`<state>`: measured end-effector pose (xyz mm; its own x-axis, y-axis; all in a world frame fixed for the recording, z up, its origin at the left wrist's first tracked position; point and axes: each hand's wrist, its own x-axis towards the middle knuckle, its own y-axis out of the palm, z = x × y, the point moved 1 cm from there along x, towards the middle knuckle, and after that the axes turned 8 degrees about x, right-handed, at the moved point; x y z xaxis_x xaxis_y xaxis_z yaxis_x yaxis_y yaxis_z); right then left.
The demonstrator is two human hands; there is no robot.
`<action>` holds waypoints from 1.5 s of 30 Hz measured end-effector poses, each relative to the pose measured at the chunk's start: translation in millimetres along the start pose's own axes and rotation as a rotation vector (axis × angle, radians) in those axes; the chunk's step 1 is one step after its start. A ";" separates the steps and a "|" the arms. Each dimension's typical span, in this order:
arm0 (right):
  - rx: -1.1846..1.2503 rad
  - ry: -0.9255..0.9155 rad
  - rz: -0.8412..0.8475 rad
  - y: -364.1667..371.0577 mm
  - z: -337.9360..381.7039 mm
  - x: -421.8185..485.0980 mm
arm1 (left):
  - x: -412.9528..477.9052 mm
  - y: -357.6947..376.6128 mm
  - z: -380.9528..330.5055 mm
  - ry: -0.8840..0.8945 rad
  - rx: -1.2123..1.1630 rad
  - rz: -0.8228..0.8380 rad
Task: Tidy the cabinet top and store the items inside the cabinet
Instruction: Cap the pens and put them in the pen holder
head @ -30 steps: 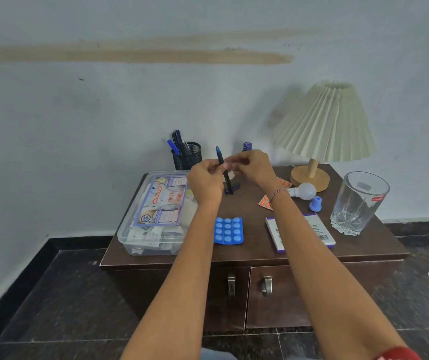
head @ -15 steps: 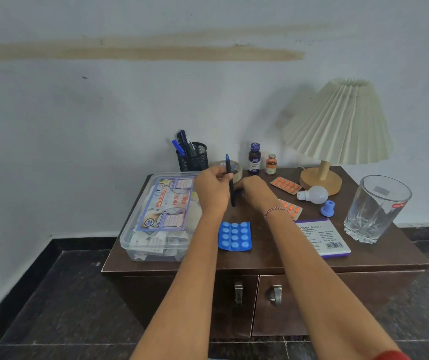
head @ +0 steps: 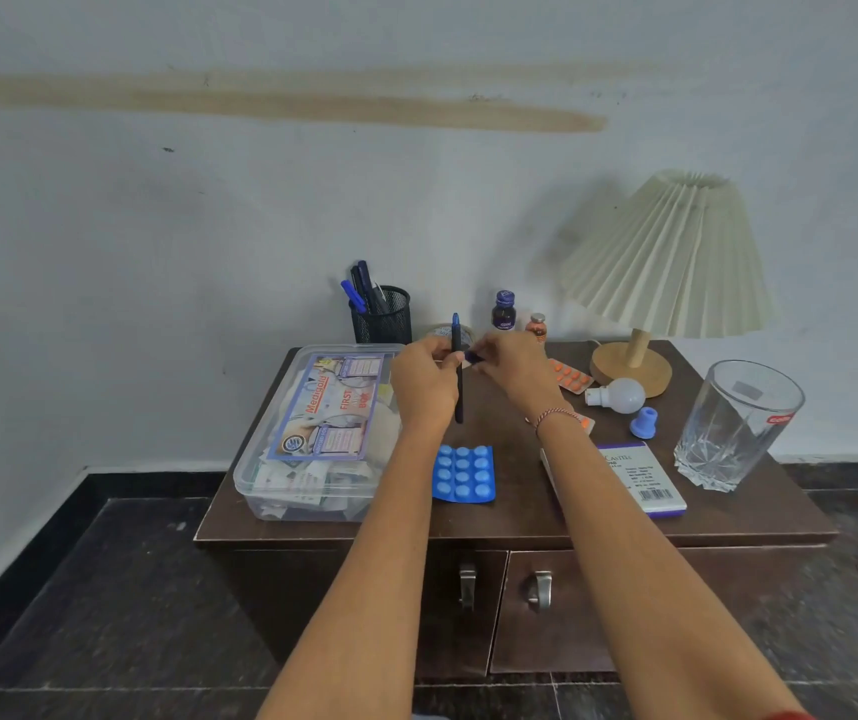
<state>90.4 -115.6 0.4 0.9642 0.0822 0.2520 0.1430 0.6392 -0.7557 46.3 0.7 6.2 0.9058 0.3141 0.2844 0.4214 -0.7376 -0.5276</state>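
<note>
Head view: left hand (head: 424,379) pinched shut on 1 pen (head: 457,374), held upright above the cabinet (head: 515,517) top. Right hand (head: 512,368) fingertips closed on a small dark cap (head: 474,357) just beside the pen. On top: 1 clear box (head: 312,439) at left, 1 mesh cup (head: 383,320) with several pens at back, 2 bottles (head: 504,311), 1 tape roll (head: 442,332) partly hidden behind the hands, 1 blue blister (head: 463,474), 2 orange blisters (head: 570,376) (second mostly hidden by the wrist), 1 bulb (head: 618,396), 1 blue stopper (head: 644,422), 1 carton (head: 645,478), 1 glass (head: 736,426), 1 lamp (head: 668,262). 2 doors, both closed, 2 handles (head: 540,589)
</note>
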 end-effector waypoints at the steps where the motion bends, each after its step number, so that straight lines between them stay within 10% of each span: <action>1: 0.066 0.015 -0.053 -5.8 3.7 0.4 | -0.7 -0.4 -1.4 0.002 0.004 -0.004; 18: 1.121 0.203 -0.472 -49.1 27.8 -61.3 | -25.7 -11.6 -16.8 0.072 -0.006 0.024; 28: 1.171 0.141 -0.524 -55.6 28.3 -54.8 | -19.3 -9.4 -18.6 0.128 0.007 0.085; 45: 0.573 -0.043 -0.331 -37.1 30.8 -57.8 | -21.8 -12.5 -24.8 0.178 -0.043 0.021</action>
<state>22.4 -120.6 32.5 0.8783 -0.1661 0.4484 0.2778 0.9405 -0.1958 20.2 -11.7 26.4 0.8906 0.1902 0.4130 0.3968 -0.7688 -0.5015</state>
